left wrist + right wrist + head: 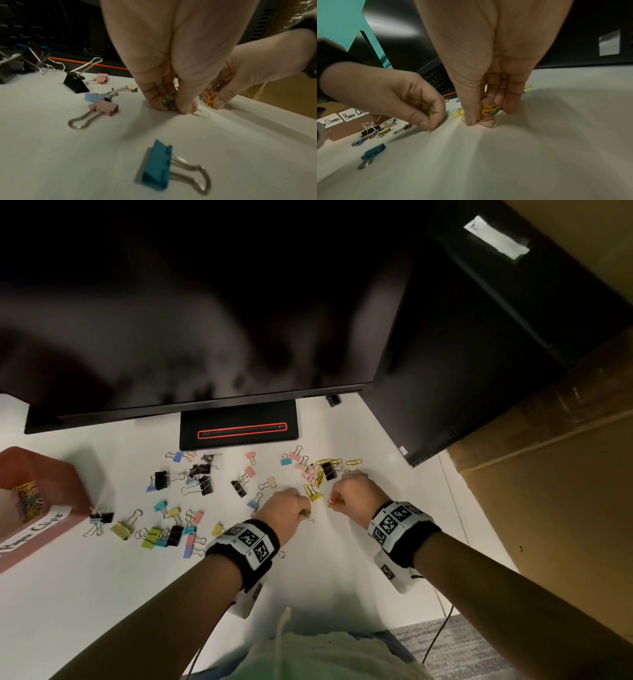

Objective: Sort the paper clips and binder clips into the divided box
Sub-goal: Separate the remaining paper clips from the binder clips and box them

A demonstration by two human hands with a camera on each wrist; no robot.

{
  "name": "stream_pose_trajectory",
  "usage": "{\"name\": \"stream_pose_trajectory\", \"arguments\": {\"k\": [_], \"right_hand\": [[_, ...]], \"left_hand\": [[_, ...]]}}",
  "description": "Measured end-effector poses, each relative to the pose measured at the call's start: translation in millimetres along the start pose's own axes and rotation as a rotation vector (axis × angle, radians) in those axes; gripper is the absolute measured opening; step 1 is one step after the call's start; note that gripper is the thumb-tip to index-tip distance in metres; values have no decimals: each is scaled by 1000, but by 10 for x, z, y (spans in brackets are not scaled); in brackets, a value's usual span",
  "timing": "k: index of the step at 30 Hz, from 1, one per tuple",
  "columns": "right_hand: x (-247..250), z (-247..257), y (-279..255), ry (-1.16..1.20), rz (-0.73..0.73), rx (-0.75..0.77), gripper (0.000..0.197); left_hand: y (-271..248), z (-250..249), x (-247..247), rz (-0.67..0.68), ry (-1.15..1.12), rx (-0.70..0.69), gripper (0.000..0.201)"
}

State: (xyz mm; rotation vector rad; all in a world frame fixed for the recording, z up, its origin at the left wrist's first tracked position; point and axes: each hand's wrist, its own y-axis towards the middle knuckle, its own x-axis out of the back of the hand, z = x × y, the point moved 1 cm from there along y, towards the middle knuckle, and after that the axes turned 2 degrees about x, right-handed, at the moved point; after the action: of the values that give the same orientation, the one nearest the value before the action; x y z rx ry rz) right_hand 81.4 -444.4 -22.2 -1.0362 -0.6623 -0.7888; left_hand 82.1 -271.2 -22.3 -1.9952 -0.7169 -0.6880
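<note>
Bare white desk (325, 583) fronts left hand (286, 510) and right hand (354, 494), both pinching paper clips (488, 113).

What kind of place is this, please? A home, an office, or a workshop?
Probably an office desk. A large monitor stands on a white table, a keyboard lies behind the hands, and a cardboard box sits to the right.

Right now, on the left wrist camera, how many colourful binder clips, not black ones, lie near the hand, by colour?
Pink binder clips: 2
Peach binder clip: 1
Light blue binder clip: 1
Teal binder clip: 1
Total: 5
</note>
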Motion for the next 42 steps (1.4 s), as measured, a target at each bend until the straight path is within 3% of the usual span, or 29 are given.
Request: {"name": "stream_pose_trajectory", "arguments": {"k": [4, 12, 17, 20, 25, 30, 35, 39, 42], "right_hand": [[-12, 36, -20, -26, -5, 21, 22], [3, 97, -75, 87, -49, 33, 16], [21, 261, -91, 163, -146, 55, 15], [95, 464, -86, 196, -225, 124, 14], [337, 1125, 39, 234, -343, 326, 10], [397, 2209, 431, 252, -299, 567, 6], [194, 3511, 917, 280, -222, 746, 8], [-61, 4155, 1281, 231, -78, 694, 14], [-201, 4347, 1465, 179, -21, 629, 24]], "left_hand": [[-26, 69, -48, -6, -45, -28, 24], [-109, 177, 131, -168, -185, -33, 11], [-348, 419, 453, -259, -425, 81, 5], [-576, 647, 702, -358, -410, 118, 4], [-1108, 1269, 1117, -528, -421, 221, 12], [-1794, 2013, 1486, -701, -237, 376, 8], [-2118, 2858, 1597, -685, -327, 566, 15], [-2183, 3218, 1581, -613, -771, 611, 53], [-2245, 3255, 1583, -653, -894, 578, 79]]}}
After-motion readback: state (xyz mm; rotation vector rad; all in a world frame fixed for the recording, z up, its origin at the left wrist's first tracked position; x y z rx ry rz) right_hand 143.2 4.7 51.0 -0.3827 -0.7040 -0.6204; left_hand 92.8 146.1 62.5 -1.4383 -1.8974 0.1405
